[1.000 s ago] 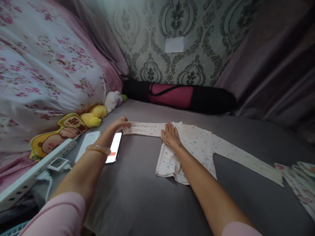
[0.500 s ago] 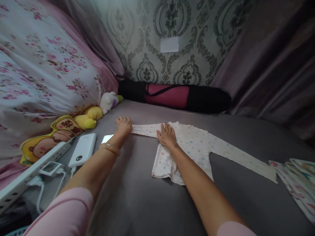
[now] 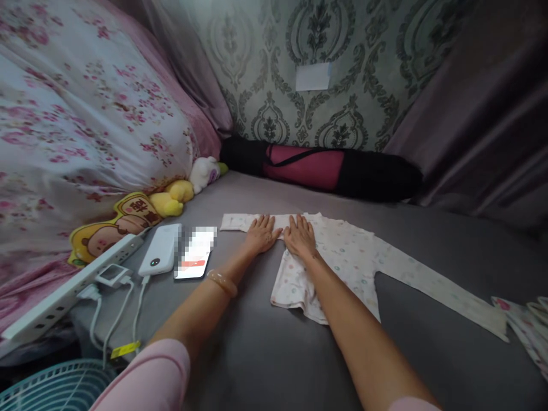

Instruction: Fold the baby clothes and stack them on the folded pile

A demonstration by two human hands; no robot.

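Note:
A small white long-sleeved garment (image 3: 342, 260) with a coloured print lies flat on the grey bed sheet (image 3: 257, 354), both sleeves stretched out sideways. My left hand (image 3: 262, 233) rests flat, fingers spread, on the left sleeve close to the shoulder. My right hand (image 3: 300, 235) lies flat beside it on the garment's shoulder, fingers apart. The two hands nearly touch. A pale bangle (image 3: 221, 282) sits on my left wrist.
A phone (image 3: 194, 260) and a white power bank (image 3: 161, 257) lie left of my hands, with a power strip (image 3: 72, 288) and cables. Plush toys (image 3: 128, 220) and a floral quilt (image 3: 77, 114) fill the left. A dark rolled bag (image 3: 325, 168) lies at the wall. Folded cloths (image 3: 528, 325) sit far right. A fan grille (image 3: 55, 388) shows bottom left.
My left hand has slid from the cuff end of the left sleeve inward along it and now lies flat next to my right hand. The right hand has stayed put.

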